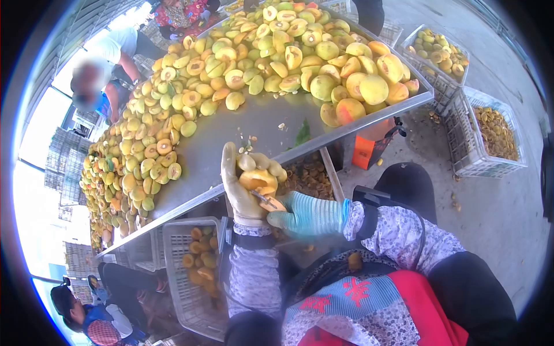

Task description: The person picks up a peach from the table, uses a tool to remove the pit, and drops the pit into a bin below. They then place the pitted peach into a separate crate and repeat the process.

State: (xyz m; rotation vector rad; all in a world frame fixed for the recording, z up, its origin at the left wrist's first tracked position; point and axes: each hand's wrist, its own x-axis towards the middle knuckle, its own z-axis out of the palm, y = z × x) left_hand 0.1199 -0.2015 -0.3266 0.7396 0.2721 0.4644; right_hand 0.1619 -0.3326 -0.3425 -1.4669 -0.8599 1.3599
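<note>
Peach half [258,180] sits in the gloved left hand [245,187], clasped just above the metal table's [231,132] near edge. Right hand [309,214], in a teal glove, grips a small knife [264,199] whose blade touches the fruit. Heaped peaches [242,63] cover the table beyond; a crate [190,271] stands below.

Both hands meet at the centre of the frame. The left hand [245,187], in a pale glove, points fingers upward, curled closed. The right hand [306,214], in a teal glove, reaches leftward, fingers clenched, forearms in patterned sleeves.
</note>
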